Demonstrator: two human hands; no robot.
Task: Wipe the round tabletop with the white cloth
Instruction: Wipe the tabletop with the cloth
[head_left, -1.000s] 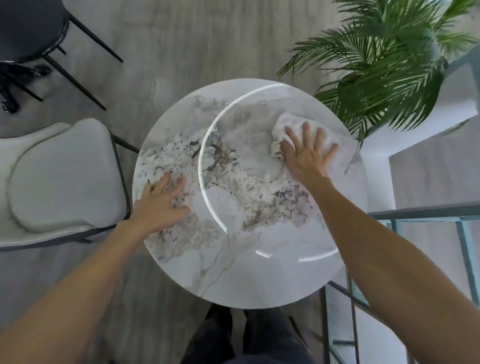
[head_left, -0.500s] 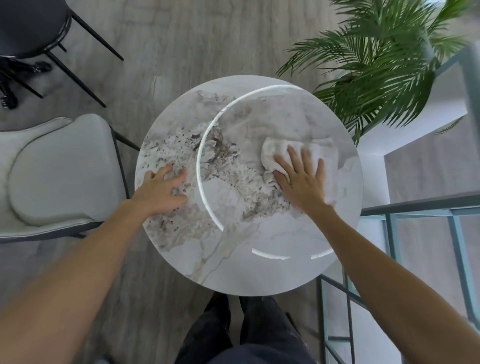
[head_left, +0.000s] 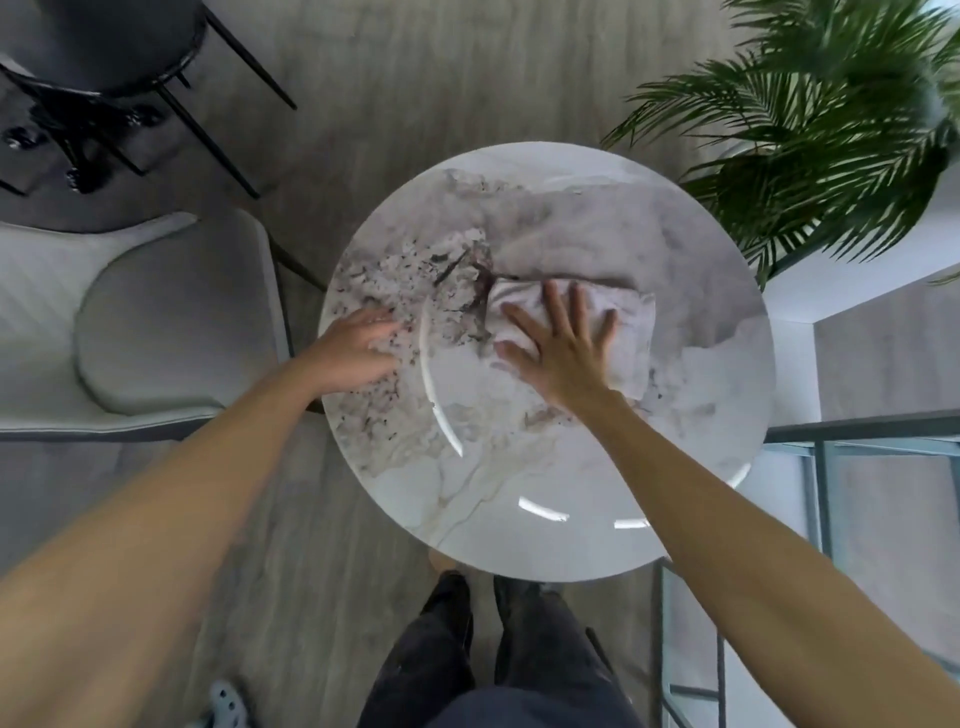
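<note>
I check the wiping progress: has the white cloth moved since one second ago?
Yes. The white cloth slid from the tabletop's plant-side edge toward its centre, under the right hand.

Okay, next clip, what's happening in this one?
A person is standing over a round marble-look tabletop and wiping it. The right hand is spread flat on a crumpled white cloth, pressing it onto the middle of the top. The left hand rests flat near the table's left edge, apparently bracing. A pale chair sits to the left and a palm plant behind the table on the right.
</note>
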